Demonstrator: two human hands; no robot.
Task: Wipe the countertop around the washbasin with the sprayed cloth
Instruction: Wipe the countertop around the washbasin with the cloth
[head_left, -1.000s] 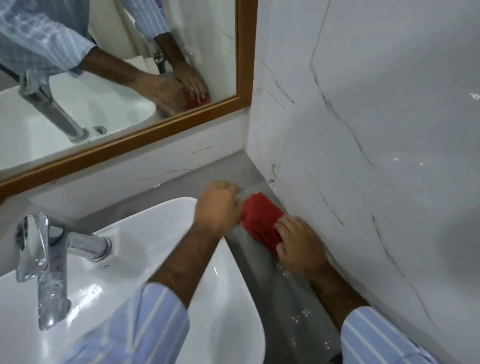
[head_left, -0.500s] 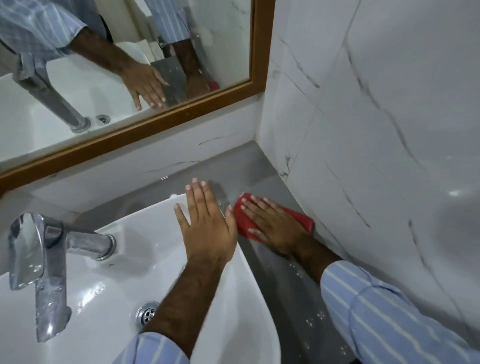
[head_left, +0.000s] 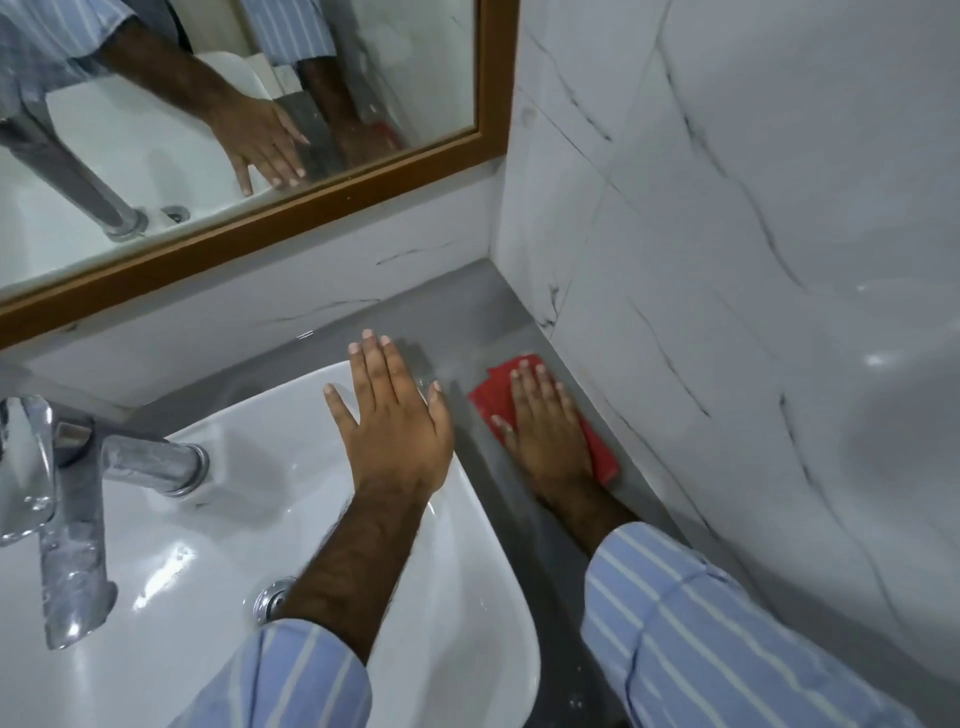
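A red cloth (head_left: 602, 457) lies flat on the grey countertop (head_left: 467, 312), in the narrow strip between the white washbasin (head_left: 467, 597) and the right wall. My right hand (head_left: 545, 431) presses on the cloth with flat, spread fingers pointing away from me. My left hand (head_left: 395, 415) rests flat and open on the basin's far right rim, holding nothing. Part of the cloth is hidden under my right palm.
A chrome tap (head_left: 78, 499) stands at the left of the basin, with the drain (head_left: 270, 603) beside my left forearm. A wood-framed mirror (head_left: 488, 78) hangs above the back ledge. White marble-pattern wall tiles (head_left: 753, 260) close off the right side.
My left hand went from a fist by the cloth to lying flat on the basin rim. My right hand flattened on the cloth, which now sits a little farther along the strip by the wall.
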